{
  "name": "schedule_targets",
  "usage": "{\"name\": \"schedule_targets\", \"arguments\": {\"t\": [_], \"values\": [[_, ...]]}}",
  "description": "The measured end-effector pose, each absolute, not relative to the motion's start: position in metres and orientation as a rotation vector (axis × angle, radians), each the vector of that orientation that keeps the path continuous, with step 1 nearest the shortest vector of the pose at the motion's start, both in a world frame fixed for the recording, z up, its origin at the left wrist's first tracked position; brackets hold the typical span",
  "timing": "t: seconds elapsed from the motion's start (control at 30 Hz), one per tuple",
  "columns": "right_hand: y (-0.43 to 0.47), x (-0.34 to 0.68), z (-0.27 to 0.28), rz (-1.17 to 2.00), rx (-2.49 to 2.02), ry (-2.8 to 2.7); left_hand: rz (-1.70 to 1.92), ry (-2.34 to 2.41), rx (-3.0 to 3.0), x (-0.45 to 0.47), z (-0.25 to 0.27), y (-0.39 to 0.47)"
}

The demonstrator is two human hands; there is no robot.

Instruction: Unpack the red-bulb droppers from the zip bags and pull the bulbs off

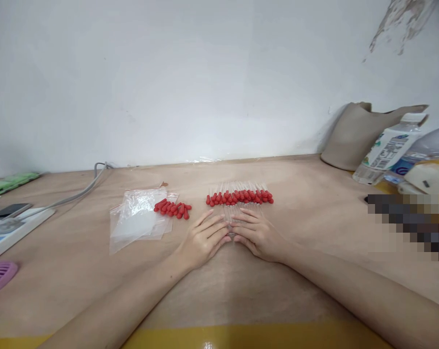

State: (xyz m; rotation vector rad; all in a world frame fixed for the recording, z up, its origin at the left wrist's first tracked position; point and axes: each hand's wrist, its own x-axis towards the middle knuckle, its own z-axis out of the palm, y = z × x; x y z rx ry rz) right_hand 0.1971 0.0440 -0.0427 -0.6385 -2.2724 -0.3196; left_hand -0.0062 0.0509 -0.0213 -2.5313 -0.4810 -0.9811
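Left hand (207,238) and right hand (258,233) lie open, fingers extended and nearly meeting, over clear tubes (237,212) on the counter (314,208). Red bulbs (241,196) lie in a row just beyond.

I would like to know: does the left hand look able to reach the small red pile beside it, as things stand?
Probably yes: the left hand rests close to the small red pile, and only tabletop shows between them. It is at the clear tubes, but no firm grip shows.
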Motion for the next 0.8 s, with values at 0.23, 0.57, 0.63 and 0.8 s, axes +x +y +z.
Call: {"name": "schedule_targets", "arguments": {"t": [0.23, 0.57, 0.63, 0.8], "values": [[0.040, 0.198, -0.041, -0.311, -0.568, -2.304, -0.945, -0.468, -2.598, -0.007, -0.022, 0.049], [0.036, 0.201, -0.036, -0.501, -0.555, -2.307, -0.936, -0.480, -2.663, -0.012, -0.021, 0.048], [0.035, 0.202, -0.036, -0.536, -0.533, -2.300, -0.935, -0.478, -2.666, -0.012, -0.020, 0.048], [0.031, 0.207, -0.038, -0.568, -0.505, -2.303, -0.932, -0.473, -2.673, -0.012, -0.022, 0.047]]}}
